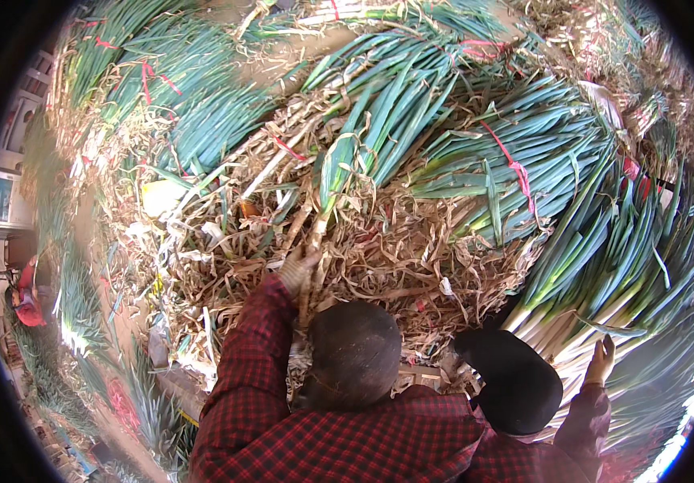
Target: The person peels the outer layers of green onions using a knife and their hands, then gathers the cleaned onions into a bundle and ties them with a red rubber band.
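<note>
My left hand (296,273), in a red-and-black plaid sleeve, grips the pale lower stalk of a large green onion (330,193). Its green leaves point away from me and overlap those of other onions. Off to the right is my right hand (600,361), its fingers apart and nothing visible in its grasp. Just above its fingertips lies a loose green leaf (614,329). Beneath and beside that hand spreads a pile of green onions (564,329) with bare white stalks. My dark knees (354,353) hide part of the ground between the hands.
Dry, brown husks and leaves (395,265) are heaped before me. Beyond them lies a green onion bundle (516,151) tied with pink-red string (519,172). More tied bundles (184,72) rest at upper left. A yellow piece (161,197) sits among the husks.
</note>
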Demonstrator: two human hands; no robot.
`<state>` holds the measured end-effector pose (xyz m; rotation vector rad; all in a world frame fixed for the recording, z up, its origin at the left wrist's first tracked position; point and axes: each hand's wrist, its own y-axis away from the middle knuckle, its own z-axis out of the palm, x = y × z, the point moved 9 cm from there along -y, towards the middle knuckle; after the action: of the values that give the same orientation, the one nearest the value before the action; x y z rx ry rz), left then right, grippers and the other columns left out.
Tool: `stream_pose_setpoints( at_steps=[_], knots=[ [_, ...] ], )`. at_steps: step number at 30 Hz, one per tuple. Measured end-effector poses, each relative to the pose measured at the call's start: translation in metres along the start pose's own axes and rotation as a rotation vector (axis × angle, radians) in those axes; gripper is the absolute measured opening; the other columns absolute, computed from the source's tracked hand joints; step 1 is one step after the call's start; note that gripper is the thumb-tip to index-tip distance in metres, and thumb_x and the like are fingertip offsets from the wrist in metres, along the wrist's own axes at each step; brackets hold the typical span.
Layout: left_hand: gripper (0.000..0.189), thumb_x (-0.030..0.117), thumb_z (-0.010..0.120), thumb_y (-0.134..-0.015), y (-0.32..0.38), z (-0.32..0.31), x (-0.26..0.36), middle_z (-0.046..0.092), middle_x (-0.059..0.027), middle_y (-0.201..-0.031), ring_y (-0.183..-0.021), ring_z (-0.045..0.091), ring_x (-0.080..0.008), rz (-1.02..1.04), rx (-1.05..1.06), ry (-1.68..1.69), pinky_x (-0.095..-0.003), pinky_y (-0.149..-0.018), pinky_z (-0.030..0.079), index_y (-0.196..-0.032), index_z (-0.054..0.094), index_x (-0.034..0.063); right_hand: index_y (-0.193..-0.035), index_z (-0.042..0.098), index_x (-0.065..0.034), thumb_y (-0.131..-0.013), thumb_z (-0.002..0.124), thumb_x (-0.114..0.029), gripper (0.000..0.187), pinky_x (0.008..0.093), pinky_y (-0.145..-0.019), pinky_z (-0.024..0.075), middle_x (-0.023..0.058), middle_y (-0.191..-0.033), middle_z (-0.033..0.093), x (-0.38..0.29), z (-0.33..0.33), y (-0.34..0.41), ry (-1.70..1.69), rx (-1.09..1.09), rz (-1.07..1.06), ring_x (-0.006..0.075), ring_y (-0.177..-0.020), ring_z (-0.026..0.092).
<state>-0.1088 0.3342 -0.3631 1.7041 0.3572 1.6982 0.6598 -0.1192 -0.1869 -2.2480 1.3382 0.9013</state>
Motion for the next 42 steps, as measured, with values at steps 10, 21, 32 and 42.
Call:
stream_pose_setpoints(
  at_steps=[10, 21, 32, 42],
  knots=[
    [0.049, 0.055, 0.054, -0.101, 0.243, -0.020, 0.125, 0.049, -0.0003, -0.061, -0.043, 0.046, -0.0119, 0.222, -0.177, 0.217, -0.0292, -0.050, 0.047, -0.115, 0.061, 0.0090, -0.130, 0.062, -0.0017, -0.099, 0.065, -0.018, 0.035, 0.0280, -0.081, 0.0513, 0.0058, -0.114, 0.070, -0.367, 0.213, 0.118, -0.493, -0.650, -0.153, 0.0153, -0.098, 0.066],
    [0.055, 0.037, 0.071, -0.094, 0.333, 0.010, 0.151, 0.066, -0.0152, -0.109, -0.090, 0.068, -0.0225, 0.639, -0.281, -0.409, -0.0322, -0.077, 0.057, -0.135, 0.057, 0.0031, -0.133, 0.056, -0.0054, -0.093, 0.076, -0.025, 0.050, 0.0359, -0.086, 0.0532, 0.0062, -0.119, 0.066, -0.571, 0.308, 0.387, -1.260, -1.414, 0.144, 0.0221, -0.107, 0.064],
    [0.028, 0.014, 0.071, -0.096, 0.299, 0.057, 0.153, 0.073, -0.0131, -0.105, -0.096, 0.070, -0.0170, 0.556, -0.027, 0.183, -0.0274, -0.087, 0.057, -0.115, 0.066, -0.0054, -0.138, 0.054, -0.0049, -0.089, 0.079, -0.011, 0.056, 0.0321, -0.096, 0.0494, 0.0015, -0.126, 0.063, -0.539, 0.272, 0.393, -1.234, -1.095, -0.170, 0.0145, -0.111, 0.060],
    [0.026, 0.015, 0.072, -0.095, 0.316, 0.064, 0.146, 0.074, -0.0089, -0.098, -0.086, 0.068, -0.0144, 0.627, -0.011, 0.240, -0.0259, -0.079, 0.056, -0.111, 0.070, -0.0046, -0.122, 0.062, -0.0046, -0.090, 0.078, -0.012, 0.037, 0.0313, -0.088, 0.0515, 0.0022, -0.107, 0.067, -0.529, 0.243, 0.401, -1.202, -1.146, -0.239, 0.0140, -0.097, 0.063]
  ],
)
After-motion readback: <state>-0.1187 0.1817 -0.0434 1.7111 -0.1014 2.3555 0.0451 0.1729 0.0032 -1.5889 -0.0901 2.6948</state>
